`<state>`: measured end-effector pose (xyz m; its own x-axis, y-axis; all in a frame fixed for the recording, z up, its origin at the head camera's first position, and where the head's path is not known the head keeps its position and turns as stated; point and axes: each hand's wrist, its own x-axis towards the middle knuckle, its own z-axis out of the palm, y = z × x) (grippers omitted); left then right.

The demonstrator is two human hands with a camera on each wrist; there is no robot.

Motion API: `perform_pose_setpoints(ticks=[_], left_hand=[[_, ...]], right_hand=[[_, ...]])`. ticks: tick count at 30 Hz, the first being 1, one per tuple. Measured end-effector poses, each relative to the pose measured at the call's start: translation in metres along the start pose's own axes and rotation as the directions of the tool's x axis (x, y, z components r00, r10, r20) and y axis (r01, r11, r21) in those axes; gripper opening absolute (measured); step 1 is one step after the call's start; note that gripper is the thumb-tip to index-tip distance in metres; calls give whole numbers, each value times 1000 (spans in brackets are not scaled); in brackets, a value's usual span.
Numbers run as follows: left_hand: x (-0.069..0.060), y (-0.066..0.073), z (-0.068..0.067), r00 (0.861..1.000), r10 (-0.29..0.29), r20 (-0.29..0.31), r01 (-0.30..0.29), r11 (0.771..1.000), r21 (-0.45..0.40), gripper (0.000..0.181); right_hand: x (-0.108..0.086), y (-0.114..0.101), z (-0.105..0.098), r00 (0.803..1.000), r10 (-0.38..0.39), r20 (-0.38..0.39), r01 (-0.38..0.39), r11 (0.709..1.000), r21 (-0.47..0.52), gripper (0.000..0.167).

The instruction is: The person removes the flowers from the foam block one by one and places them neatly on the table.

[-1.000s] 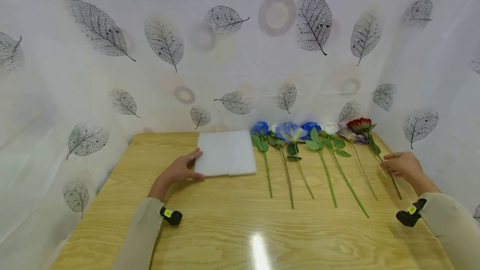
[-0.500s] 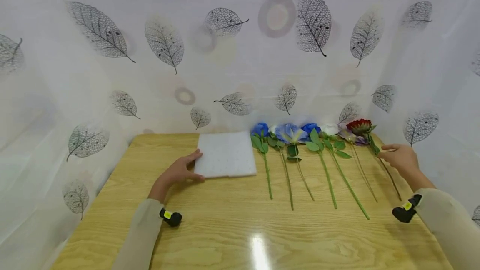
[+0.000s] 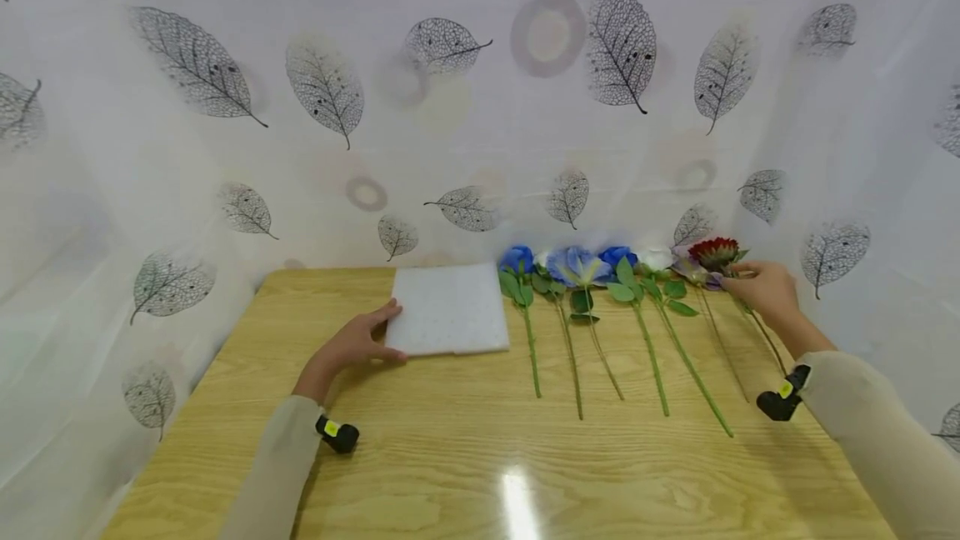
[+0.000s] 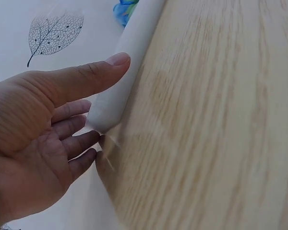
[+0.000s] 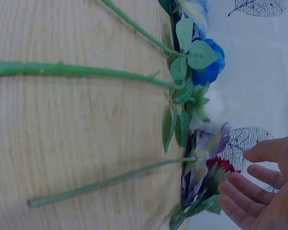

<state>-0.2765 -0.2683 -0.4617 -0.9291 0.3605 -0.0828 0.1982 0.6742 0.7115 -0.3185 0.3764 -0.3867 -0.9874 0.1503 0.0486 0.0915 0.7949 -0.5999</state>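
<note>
My left hand (image 3: 352, 350) rests at the left edge of a folded white foam sheet (image 3: 447, 307), which lies flat. In the left wrist view its thumb lies over the pale edge of the sheet (image 4: 127, 67), and the other fingers are extended by the corner. My right hand (image 3: 770, 294) is just right of a red flower (image 3: 714, 252), over the top of its stem. In the right wrist view the fingers are spread beside the red bloom (image 5: 222, 164); contact cannot be told. A purple flower (image 3: 692, 270) lies immediately left of the red one.
Further left, a row of artificial flowers runs along the table's (image 3: 420, 457) back edge: a blue rose (image 3: 516, 258), a pale blue bloom (image 3: 577, 263), another blue rose (image 3: 618, 257) and a white rose (image 3: 657, 258). Their stems point frontward. A leaf-printed curtain (image 3: 465, 123) hangs behind.
My right hand has slid up along the red flower's stem, away from me and leftward, to near the bloom. The left hand and foam sheet stay put. The view has shifted slightly.
</note>
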Motion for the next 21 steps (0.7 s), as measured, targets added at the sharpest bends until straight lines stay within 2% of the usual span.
perform_pose_setpoints(ticks=[9, 15, 18, 21], left_hand=[[4, 2, -10, 999, -29, 33, 26, 996, 81, 103], [8, 5, -19, 996, -41, 81, 26, 984, 174, 100], [10, 10, -22, 997, -33, 73, 17, 976, 216, 91], [14, 19, -23, 999, -12, 30, 6, 976, 216, 80]], right_hand=[[10, -35, 18, 990, -140, -22, 141, 989, 55, 48], [13, -66, 28, 988, -151, 26, 148, 983, 105, 49], [14, -79, 36, 983, -182, 15, 180, 981, 78, 47], [14, -95, 43, 977, -212, 2, 211, 974, 88, 45]])
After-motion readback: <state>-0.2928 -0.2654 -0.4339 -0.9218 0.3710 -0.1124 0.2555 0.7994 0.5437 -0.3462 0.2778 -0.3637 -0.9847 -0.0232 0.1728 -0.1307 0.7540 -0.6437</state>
